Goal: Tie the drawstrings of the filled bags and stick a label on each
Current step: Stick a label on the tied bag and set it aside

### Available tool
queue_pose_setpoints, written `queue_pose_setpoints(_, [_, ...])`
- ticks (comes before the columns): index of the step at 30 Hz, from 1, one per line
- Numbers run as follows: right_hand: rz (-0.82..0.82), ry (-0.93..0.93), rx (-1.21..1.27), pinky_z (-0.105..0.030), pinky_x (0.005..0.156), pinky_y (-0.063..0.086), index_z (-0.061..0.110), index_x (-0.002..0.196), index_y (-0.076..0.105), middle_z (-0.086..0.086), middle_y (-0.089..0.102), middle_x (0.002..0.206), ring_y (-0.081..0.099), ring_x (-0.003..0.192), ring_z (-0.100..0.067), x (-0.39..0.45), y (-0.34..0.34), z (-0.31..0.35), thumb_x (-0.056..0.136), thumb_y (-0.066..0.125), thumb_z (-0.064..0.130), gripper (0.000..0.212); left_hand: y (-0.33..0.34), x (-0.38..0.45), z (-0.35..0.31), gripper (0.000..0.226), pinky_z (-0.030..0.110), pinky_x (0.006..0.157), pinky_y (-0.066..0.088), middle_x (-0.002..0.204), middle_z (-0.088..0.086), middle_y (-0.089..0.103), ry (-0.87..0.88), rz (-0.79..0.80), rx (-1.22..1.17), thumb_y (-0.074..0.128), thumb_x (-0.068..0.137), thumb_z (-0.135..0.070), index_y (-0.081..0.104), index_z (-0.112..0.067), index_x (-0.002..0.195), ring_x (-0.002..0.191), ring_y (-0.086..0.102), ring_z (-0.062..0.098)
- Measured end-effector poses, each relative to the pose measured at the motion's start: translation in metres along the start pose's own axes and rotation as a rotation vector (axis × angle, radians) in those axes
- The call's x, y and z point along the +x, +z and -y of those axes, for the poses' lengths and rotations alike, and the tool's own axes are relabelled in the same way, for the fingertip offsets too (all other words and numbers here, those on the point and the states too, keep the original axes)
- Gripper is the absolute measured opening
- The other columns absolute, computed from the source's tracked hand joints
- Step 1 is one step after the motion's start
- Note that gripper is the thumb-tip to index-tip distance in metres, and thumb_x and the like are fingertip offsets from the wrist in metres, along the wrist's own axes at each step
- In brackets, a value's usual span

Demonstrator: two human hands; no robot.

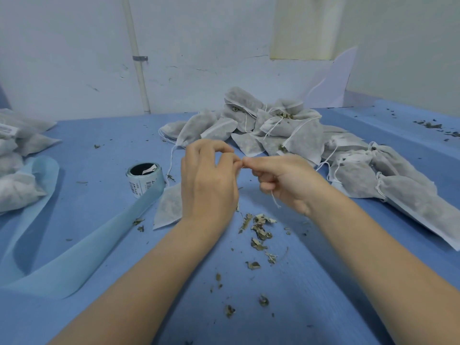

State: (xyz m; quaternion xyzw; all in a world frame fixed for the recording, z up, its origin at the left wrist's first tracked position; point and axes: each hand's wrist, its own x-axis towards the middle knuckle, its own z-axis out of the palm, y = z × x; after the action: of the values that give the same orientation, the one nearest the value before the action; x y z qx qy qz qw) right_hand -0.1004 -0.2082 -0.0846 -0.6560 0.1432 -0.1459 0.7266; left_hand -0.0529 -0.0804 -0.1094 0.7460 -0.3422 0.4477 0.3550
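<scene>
both forearms bare to the frame's edge, left grip (207, 180) and right grip (286, 181) ungloved.

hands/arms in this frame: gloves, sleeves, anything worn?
Nothing worn that shows. The left hand and right hand are bare, no gloves. Both forearms are bare to the bottom edge of the picture, so no sleeve or cuff is in view. No watch, wristband or ring can be seen on the sides facing the camera.

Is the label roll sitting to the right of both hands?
No, the label roll stands on the blue table to the left of the left hand and the right hand.
</scene>
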Motion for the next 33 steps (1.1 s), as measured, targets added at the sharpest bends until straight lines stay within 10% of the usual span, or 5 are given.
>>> queue_pose_setpoints(10, [0.074,-0.183,-0.017,-0.029,0.089,0.053,0.01,0.088,0.066,-0.005,0.068,0.09,0.064,0.09,-0.014,-0.005,0.013,-0.008,0.095,0.056,0.018,0.014,-0.002,0.016,-0.001,0.01,0.024,0.1,0.031,0.11,-0.01,0.061,-0.672,0.317,-0.429,0.062,0.086,-0.035,0.069,-0.034,0.079,0.119,0.045,0.014])
queue_pose_setpoints(17, [-0.05,-0.256,0.018,-0.028,0.074,0.044,0.016,0.082,0.059,0.007,0.062,0.064,0.056,0.068,-0.011,-0.003,0.022,-0.013,0.097,0.053,0.019,0.016,-0.009,0.026,-0.008,0.018,0.038,0.096,0.044,0.089,-0.01,0.071,-0.789,0.354,-0.55,0.064,0.086,-0.031,0.068,-0.032,0.068,0.106,0.059,0.015])
queue_pose_setpoints(22, [-0.117,-0.317,-0.129,-0.026,0.069,0.047,0.021,0.076,0.065,0.014,0.054,0.052,0.056,0.059,-0.005,-0.005,0.021,-0.013,0.088,0.067,0.024,0.013,-0.005,0.03,-0.005,0.015,0.043,0.103,0.036,0.121,-0.001,0.06,-0.671,0.35,-0.328,0.053,0.094,-0.03,0.067,-0.024,0.095,0.119,0.049,0.019])
queue_pose_setpoints(28, [-0.137,-0.384,-0.129,-0.016,0.052,0.042,0.027,0.068,0.07,0.011,0.048,0.045,0.048,0.046,-0.006,-0.003,0.016,-0.011,0.08,0.076,0.023,0.014,-0.007,0.034,0.004,0.017,-0.002,0.078,0.027,0.118,-0.001,0.053,-0.647,0.099,-0.331,0.053,0.095,-0.018,0.067,-0.011,0.097,0.098,0.046,0.005])
queue_pose_setpoints(33, [-0.218,-0.367,-0.083,-0.019,0.052,0.041,0.027,0.069,0.073,-0.005,0.048,0.055,0.045,0.044,-0.008,-0.003,0.013,-0.011,0.079,0.076,0.023,0.012,-0.005,0.027,0.002,0.005,0.006,0.078,0.033,0.116,0.001,0.056,-0.662,0.175,-0.446,0.058,0.092,-0.023,0.062,-0.023,0.089,0.09,0.052,0.002])
